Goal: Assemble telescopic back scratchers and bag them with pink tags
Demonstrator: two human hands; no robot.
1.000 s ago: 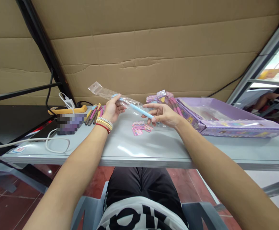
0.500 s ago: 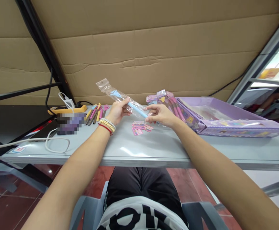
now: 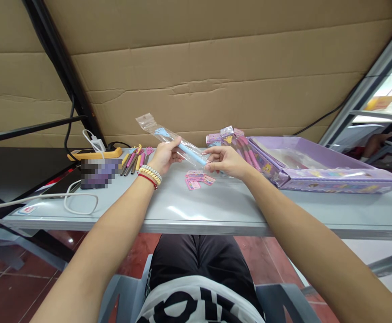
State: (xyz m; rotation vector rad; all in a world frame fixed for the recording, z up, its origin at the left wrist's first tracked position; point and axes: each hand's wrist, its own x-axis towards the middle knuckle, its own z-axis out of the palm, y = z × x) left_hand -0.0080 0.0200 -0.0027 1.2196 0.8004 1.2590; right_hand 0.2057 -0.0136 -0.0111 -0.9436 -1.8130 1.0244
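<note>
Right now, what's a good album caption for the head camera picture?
Left hand and right hand hold a light-blue hand-tipped stick in a clear plastic sleeve near small pink printed cards.

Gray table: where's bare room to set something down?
Bare: between pink cards and near table edge; also the strip in front of the purple box. Crowded: back left, with loose colored sticks; behind the right hand, with wrapped sticks.

Bag (image 3: 146,122): clear plastic, shiny, creased. Stick (image 3: 192,152): smooth plastic. Table (image 3: 212,208): smooth, glossy. Panel (image 3: 196,60): matt cardboard, creased. Trousers (image 3: 182,255): matt cloth.
</note>
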